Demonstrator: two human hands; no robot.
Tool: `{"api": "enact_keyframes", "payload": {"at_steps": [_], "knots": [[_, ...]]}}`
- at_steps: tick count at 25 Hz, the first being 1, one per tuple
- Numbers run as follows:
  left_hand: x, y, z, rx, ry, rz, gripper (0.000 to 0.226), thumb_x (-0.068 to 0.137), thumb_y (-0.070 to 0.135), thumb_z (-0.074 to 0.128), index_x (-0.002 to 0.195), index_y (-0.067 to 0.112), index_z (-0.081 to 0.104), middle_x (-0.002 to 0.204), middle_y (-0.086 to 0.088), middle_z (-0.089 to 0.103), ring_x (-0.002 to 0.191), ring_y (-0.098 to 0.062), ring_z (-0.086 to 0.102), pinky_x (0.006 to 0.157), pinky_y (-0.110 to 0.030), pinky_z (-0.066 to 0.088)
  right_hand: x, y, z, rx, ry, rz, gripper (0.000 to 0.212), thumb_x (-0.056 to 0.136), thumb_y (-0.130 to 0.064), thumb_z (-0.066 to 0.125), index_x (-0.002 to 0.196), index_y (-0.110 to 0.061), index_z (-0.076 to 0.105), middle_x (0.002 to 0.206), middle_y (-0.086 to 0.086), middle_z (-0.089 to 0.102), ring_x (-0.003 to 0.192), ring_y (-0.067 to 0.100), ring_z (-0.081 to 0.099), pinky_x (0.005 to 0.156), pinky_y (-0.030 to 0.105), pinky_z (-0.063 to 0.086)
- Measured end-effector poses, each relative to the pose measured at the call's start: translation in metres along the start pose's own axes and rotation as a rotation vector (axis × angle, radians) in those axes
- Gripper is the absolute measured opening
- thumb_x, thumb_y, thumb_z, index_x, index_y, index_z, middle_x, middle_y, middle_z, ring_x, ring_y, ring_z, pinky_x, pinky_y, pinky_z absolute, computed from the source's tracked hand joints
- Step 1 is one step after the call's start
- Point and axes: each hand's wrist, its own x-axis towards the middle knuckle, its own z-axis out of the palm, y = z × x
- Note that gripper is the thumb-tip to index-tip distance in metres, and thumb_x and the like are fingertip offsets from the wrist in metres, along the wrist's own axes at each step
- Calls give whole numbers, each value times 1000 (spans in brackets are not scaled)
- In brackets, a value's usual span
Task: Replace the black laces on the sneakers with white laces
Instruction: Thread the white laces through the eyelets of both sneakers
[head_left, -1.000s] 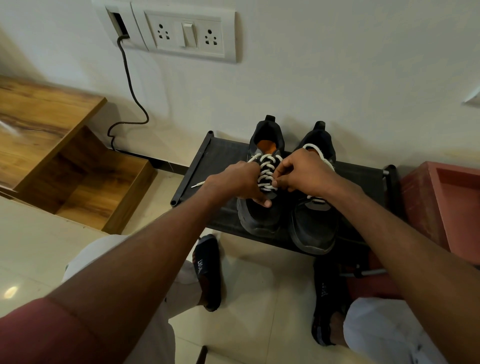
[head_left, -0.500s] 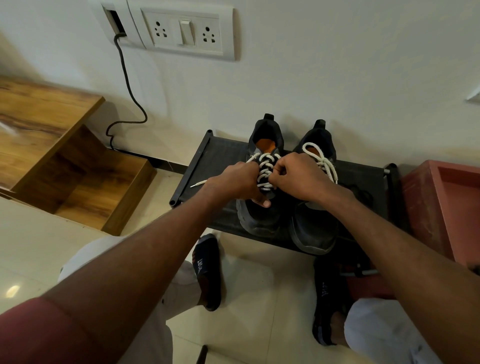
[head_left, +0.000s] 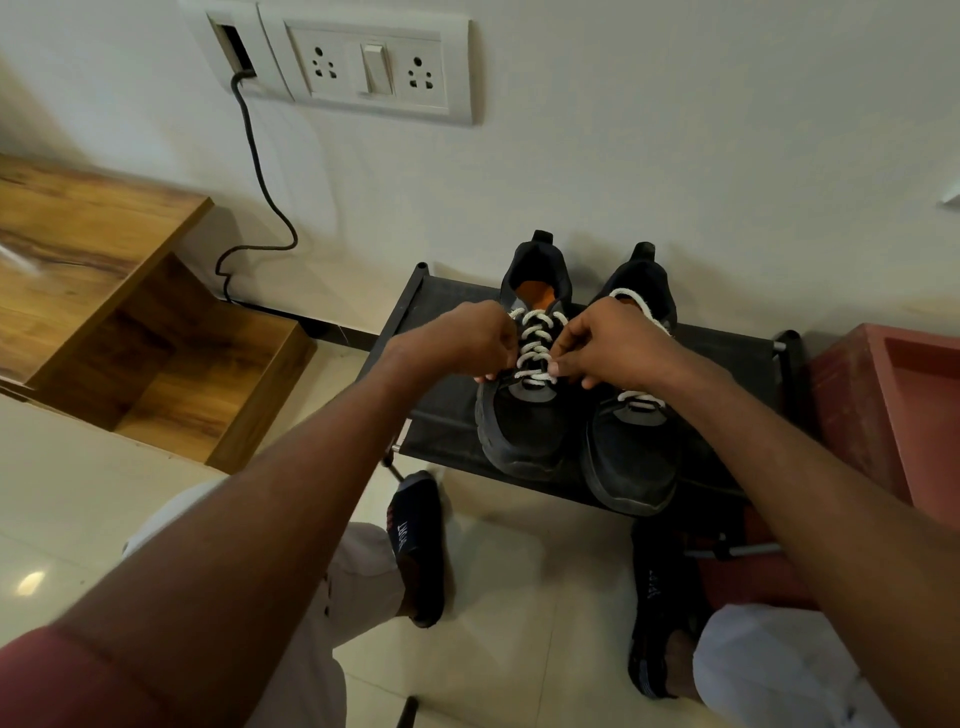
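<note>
Two black sneakers stand side by side on a low black rack, toes toward me. The left sneaker carries a white lace criss-crossed up its eyelets. My left hand pinches that lace at its left side, and my right hand pinches it at the right side near the lowest rows. The right sneaker also has a white lace, partly hidden behind my right hand. No black lace is visible.
The rack stands against a white wall with a switch panel and a hanging black cable. A wooden shelf unit is at the left, a red stool at the right. My feet in dark sandals rest on the tiled floor.
My hands have drawn slightly apart across the left sneaker's lacing, the right one moving lower and rightward. The lace tail seen beyond my left hand earlier no longer shows.
</note>
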Motion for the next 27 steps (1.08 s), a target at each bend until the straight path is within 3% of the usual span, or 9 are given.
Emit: {"api": "enact_keyframes", "payload": {"at_steps": [2, 5, 10, 16, 20, 23, 27], "knots": [[2, 2, 2, -5, 126, -16, 5, 91, 17, 74, 88, 13, 76, 79, -2, 74, 76, -16, 71, 70, -32, 58, 1, 0, 1, 22, 13, 17, 3, 89, -20, 83, 87, -20, 80, 78, -2, 78, 73, 17, 77, 77, 40, 66], [5, 7, 9, 18, 200, -31, 23, 81, 32, 87, 79, 13, 75, 75, -2, 69, 68, -16, 64, 54, -26, 42, 2, -2, 0, 0, 21, 21, 3, 88, -19, 84, 88, -20, 81, 78, -1, 78, 68, 18, 77, 74, 38, 66], [9, 8, 16, -9, 288, -61, 19, 82, 25, 85, 78, 10, 74, 81, -7, 71, 75, -25, 67, 61, -32, 49, 2, -4, 0, -37, 20, 17, 3, 89, -19, 83, 88, -20, 81, 80, -1, 78, 67, 18, 76, 72, 37, 66], [8, 5, 8, -29, 211, 8, 13, 90, 20, 76, 84, 8, 75, 80, -6, 74, 78, -22, 72, 75, -38, 60, 2, -5, -2, -49, -29, 18, 10, 87, -22, 85, 94, -17, 79, 86, 1, 78, 69, 17, 76, 73, 34, 66], [7, 4, 6, -140, 182, 21, 13, 94, 16, 74, 83, 8, 72, 72, -4, 75, 63, -17, 74, 64, -29, 59, 2, -7, -1, -67, -42, 21, 11, 86, -16, 85, 95, -18, 78, 83, 1, 77, 71, 18, 77, 78, 39, 66], [5, 3, 5, -225, 190, 27, 13, 96, 14, 72, 85, 6, 71, 73, -6, 75, 65, -21, 75, 59, -28, 59, 1, -8, -1, -83, -41, 16, 12, 86, -13, 85, 94, -17, 77, 81, 1, 76, 71, 18, 77, 79, 40, 66], [-1, 4, 5, -223, 152, 41, 17, 86, 21, 84, 87, 8, 73, 75, 1, 72, 65, -13, 69, 58, -22, 49, 0, -8, -1, -86, -31, 24, 11, 87, -13, 84, 94, -19, 78, 82, 0, 77, 70, 18, 77, 77, 37, 66]]}}
